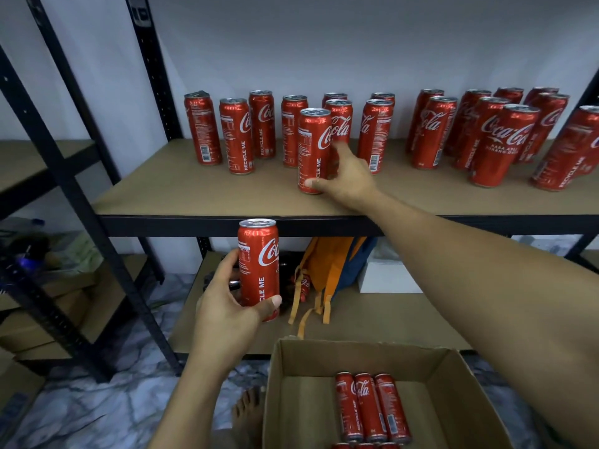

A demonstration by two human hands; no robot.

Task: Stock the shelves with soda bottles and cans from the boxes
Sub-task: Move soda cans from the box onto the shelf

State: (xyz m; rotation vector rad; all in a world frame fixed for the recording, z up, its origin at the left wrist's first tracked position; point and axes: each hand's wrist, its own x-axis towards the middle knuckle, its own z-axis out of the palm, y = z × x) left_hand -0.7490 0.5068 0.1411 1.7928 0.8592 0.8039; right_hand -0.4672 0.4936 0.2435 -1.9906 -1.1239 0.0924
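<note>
My right hand (348, 179) grips a tall red cola can (312, 147) that stands upright near the front of the upper shelf (194, 196), thumb low on its front and fingers behind it. Below the shelf's front edge my left hand (227, 306) holds a second red can (258, 264) upright in the air. Several more red cans (479, 134) stand in loose rows along the back of the shelf. An open cardboard box (453, 400) on the floor holds several cans (369, 406) lying on their sides.
A black metal upright (81, 222) and a second rack stand to the left. The lower shelf (372, 322) carries an orange and blue bag (327, 264) and a white box (385, 277). My bare foot (249, 413) is on the marbled floor beside the box.
</note>
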